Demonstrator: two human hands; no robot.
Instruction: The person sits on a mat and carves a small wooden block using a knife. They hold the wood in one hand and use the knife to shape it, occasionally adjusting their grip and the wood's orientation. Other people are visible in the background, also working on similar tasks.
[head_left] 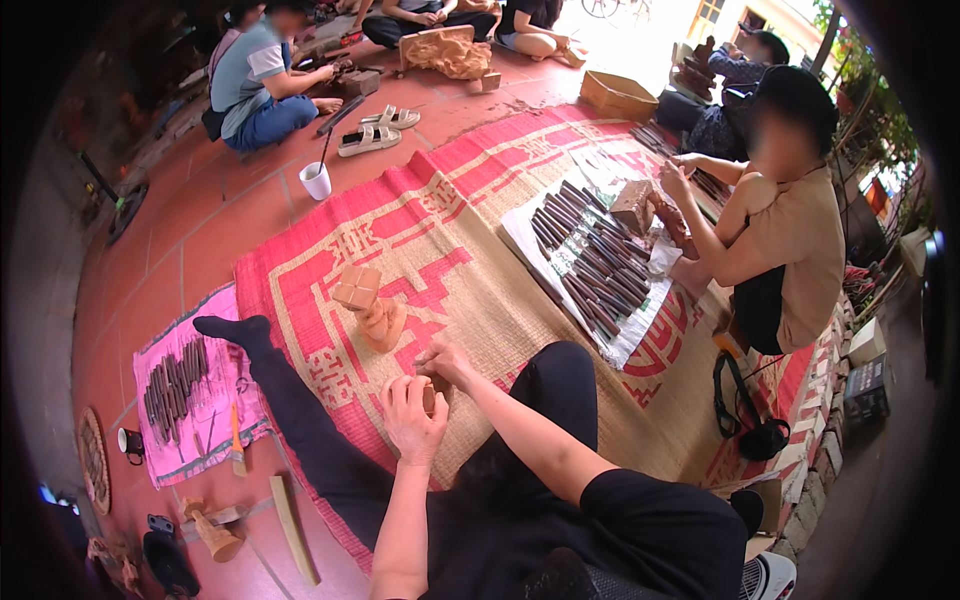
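left grip point(412, 420) curled round brown piece point(429, 400), mostly hidden, right grip point(447, 361), hold unclear

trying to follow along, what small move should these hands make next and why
Perhaps steady the small brown piece with the left hand, which grips it, because the right hand is close at its far side; what that hand holds is unclear.

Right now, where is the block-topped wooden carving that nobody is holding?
In the head view, the carving is on the patterned mat, left of centre, beyond the person's left hand and to the right of the black-socked foot.
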